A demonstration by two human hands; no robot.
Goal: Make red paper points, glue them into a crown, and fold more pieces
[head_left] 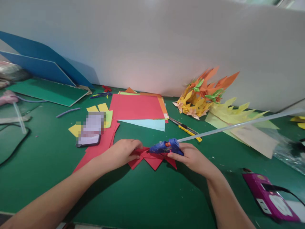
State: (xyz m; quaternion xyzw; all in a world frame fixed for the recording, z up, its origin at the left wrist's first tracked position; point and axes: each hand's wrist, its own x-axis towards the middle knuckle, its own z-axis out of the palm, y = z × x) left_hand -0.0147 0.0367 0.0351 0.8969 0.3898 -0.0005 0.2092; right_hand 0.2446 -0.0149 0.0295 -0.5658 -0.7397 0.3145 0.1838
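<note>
Red zigzag paper (153, 162): where?
– On green table (152, 197), left hand (125, 152) pinching it, right hand (192, 156) wrapped around blue glue gun (164, 147)
– Counts?
– One gun, one cutter (189, 132), one phone (91, 128)

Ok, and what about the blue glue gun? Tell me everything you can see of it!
The blue glue gun looks plastic, with a reddish-orange patch on its side and a tiny red glow near the grip. A long, cloudy-clear glue stick pokes out of its back, slanting up to the right. The right hand holds it, hiding part of the handle. Its nozzle points left, over the pointy red paper; I can't tell if they touch.
</note>
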